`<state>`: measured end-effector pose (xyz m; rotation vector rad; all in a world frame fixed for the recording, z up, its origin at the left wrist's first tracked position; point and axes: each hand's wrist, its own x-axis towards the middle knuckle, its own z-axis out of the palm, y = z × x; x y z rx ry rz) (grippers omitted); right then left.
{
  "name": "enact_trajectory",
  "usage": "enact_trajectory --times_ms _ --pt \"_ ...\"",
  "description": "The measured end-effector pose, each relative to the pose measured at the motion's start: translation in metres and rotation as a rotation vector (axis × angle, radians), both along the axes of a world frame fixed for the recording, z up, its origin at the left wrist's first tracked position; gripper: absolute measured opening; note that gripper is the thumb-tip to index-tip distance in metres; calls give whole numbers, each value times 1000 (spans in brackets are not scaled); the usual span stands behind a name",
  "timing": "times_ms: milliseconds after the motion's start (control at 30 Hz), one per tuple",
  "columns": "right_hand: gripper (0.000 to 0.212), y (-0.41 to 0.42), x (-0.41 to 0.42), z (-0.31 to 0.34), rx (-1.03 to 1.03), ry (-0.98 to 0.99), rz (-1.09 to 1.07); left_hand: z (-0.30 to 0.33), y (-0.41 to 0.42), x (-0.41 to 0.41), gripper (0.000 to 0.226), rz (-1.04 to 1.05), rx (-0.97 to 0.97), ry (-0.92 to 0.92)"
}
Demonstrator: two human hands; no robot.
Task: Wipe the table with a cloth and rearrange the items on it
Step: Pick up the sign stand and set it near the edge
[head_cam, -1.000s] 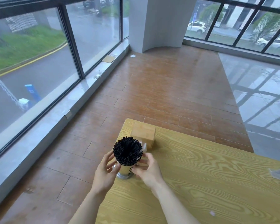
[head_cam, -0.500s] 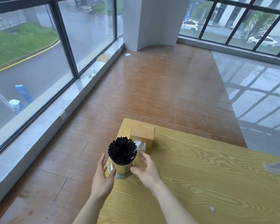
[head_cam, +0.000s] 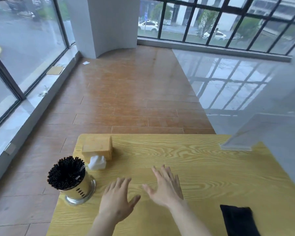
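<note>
A metal holder packed with black straws (head_cam: 71,181) stands near the left edge of the yellow wooden table (head_cam: 186,157). Behind it sits a wooden tissue box (head_cam: 97,147) with white tissue (head_cam: 97,163) sticking out of its front. My left hand (head_cam: 117,200) hovers over the table to the right of the holder, fingers spread, holding nothing. My right hand (head_cam: 164,186) is beside it, also spread and empty. A black cloth (head_cam: 238,220) lies flat near the table's lower right, apart from both hands.
A clear acrylic stand (head_cam: 240,138) sits at the table's far right edge. Beyond the table are brown floor tiles, a glossy grey floor at right, a white pillar and large windows. The table's left edge drops to the floor close to the holder.
Both hands let go of the straw holder and moved right over the bare tabletop. The view swung right, bringing the black cloth and the acrylic stand into sight.
</note>
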<state>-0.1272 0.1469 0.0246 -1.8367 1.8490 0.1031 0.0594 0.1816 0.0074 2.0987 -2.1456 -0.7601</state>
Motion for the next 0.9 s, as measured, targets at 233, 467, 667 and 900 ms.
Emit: enact_trajectory --times_ms 233,467,667,900 --pt "91 -15 -162 19 -88 97 -89 21 -71 -136 97 -209 -188 -69" --pt "91 -49 -351 31 -136 -8 -270 40 -123 -301 97 -172 -217 1" --pt "94 -98 -479 40 -179 -175 -449 58 -167 -414 100 -64 -149 145" --pt "97 -160 -565 46 -234 -730 -853 69 -220 -509 97 175 103 611"
